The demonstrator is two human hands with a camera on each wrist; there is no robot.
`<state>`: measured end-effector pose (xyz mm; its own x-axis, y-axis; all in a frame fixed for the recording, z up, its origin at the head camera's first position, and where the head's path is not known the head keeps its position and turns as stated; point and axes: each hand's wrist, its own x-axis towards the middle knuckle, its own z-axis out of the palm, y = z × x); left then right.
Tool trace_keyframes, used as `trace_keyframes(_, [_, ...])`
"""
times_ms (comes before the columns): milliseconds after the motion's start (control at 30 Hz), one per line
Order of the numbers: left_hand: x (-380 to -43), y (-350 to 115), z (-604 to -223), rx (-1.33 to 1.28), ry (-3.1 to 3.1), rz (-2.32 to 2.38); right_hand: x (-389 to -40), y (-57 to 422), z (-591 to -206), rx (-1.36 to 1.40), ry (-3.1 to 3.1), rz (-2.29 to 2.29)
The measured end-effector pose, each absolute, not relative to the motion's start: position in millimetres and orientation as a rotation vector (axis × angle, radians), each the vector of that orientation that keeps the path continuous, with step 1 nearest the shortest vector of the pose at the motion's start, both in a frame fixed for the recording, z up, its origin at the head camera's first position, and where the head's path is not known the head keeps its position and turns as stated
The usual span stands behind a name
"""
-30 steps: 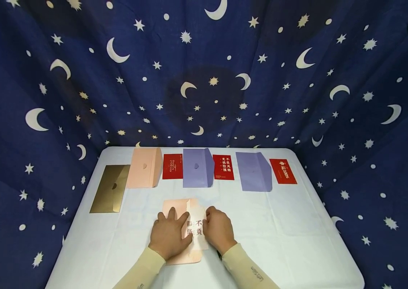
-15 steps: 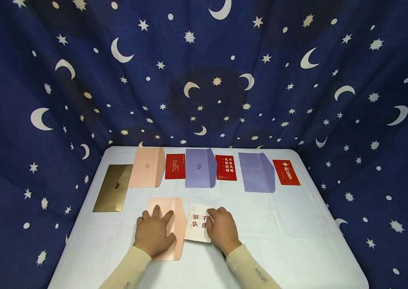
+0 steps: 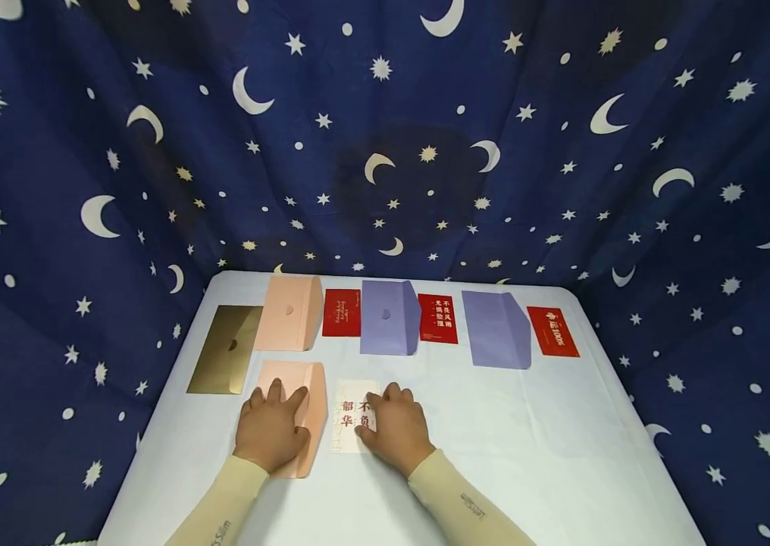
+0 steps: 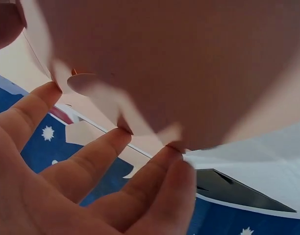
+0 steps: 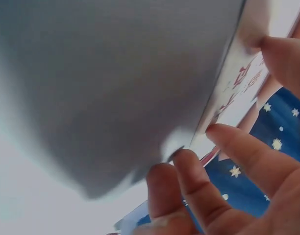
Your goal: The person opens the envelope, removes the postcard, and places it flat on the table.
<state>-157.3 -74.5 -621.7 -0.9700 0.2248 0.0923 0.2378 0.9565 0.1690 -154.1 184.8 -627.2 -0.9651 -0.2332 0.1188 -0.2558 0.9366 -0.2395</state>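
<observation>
My left hand (image 3: pixel 270 428) lies spread over a peach envelope (image 3: pixel 317 402) on the near left of the table, its flap side to the right. In the left wrist view straight fingertips (image 4: pixel 113 139) press on the envelope's surface. To the right of it, a cream card (image 3: pixel 344 436) with red Chinese characters lies flat on the cloth. My right hand (image 3: pixel 399 428) rests its thumb and forefinger tips on the card's right part; the right wrist view shows both touching the card (image 5: pixel 236 88), with the other fingers on the cloth beside it.
Along the back of the white table (image 3: pixel 528 455) lie a gold envelope (image 3: pixel 221 356), another peach envelope (image 3: pixel 283 322), two purple envelopes (image 3: pixel 385 330) and three red cards (image 3: pixel 342 322). A blue moon-and-star curtain (image 3: pixel 330 189) stands behind and at both sides.
The card has come out from over the peach envelope and now lies flat on the table, apart from it. My left hand has slid the envelope leftward and farther from me.
</observation>
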Motion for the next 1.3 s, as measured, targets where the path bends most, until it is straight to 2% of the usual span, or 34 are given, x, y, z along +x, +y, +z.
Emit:
trace_keyframes(300, [-162.2,-74.7,-623.3,-0.353,-3.03,-0.302,-160.2,166.7,-625.1,0.401,-3.023,0.302])
trace_keyframes(700, [-163.1,-73.0,-621.7,-0.347,-3.009,-0.3,-153.4,166.6,-622.3,0.424,-2.947,0.347])
trace_keyframes(1033, [-161.9,-80.8,-621.1,-0.332,-3.031,-0.325,-140.9,187.2,-628.1,0.378,-2.94,0.487])
trace_keyframes(1300, [-167.2,-96.6,-617.1,-0.342,-2.999,-0.369,-120.2,217.7,-629.6,0.226,-2.927,0.631])
